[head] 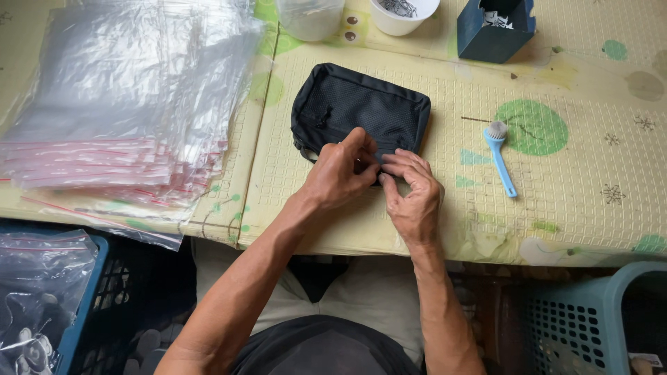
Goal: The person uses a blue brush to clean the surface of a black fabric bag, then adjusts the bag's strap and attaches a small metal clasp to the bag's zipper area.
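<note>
Left hand and right hand pinch the 6 o'clock edge of the black pouch. It looks soft and light; grip the seam.

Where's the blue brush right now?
In the head view, the blue brush lies on the yellow mat, right of the black pouch and the right hand, its bristle end beside a green circle.
</note>
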